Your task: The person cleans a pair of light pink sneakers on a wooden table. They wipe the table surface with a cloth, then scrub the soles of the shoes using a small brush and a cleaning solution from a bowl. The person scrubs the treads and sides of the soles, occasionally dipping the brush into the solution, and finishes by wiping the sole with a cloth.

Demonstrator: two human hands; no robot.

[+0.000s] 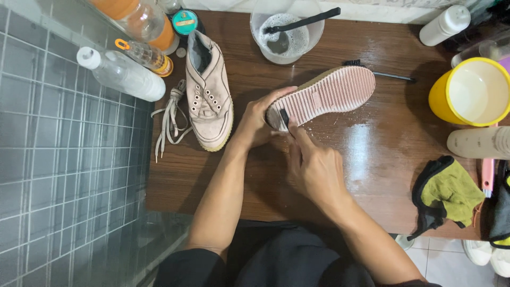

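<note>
We're holding the upturned shoe [324,95] at its near-left end: left hand [257,125] gripping it, right hand [313,167] pinching a small dark brush [284,118] there, sole running far-right.

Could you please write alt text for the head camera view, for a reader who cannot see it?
Seen from above, a person's left hand holds a pink-soled shoe sole-up on a wet wooden table while the right hand presses a small dark brush against the sole. Its unlaced partner shoe and loose laces lie left; a foamy bowl stands behind.

Yellow bucket [470,91], green cloth [451,188], white laces [169,119], clear bottle [121,73].
</note>
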